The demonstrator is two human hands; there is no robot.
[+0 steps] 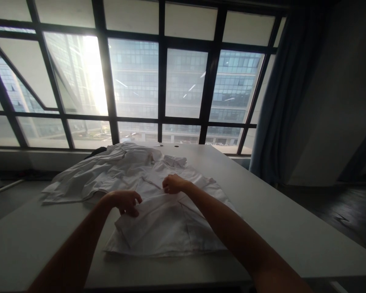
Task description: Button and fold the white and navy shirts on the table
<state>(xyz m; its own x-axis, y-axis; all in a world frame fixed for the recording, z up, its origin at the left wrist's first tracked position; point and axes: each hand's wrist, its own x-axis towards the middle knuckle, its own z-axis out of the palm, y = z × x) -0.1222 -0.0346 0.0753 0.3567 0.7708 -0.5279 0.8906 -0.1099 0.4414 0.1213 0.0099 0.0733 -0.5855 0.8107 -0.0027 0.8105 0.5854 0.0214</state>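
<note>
A white collared shirt (164, 228) lies spread on the table, its collar (174, 160) toward the far side and its hem toward me. My left hand (128, 202) is over the shirt's left side, thumb and fingers apart, touching or just above the cloth. Near the middle of the shirt, my right hand (173, 184) has its fingers curled and pinched on the fabric. Folds run through the cloth between the two hands. More white garments (110, 167) lie in a loose heap to the left, up against the shirt.
The white table (271, 236) stretches out on both sides and runs back toward a large window wall (134, 77) with dark frames. A blue-grey curtain (283, 106) hangs at the right. Something dark (96, 151) shows behind the heap.
</note>
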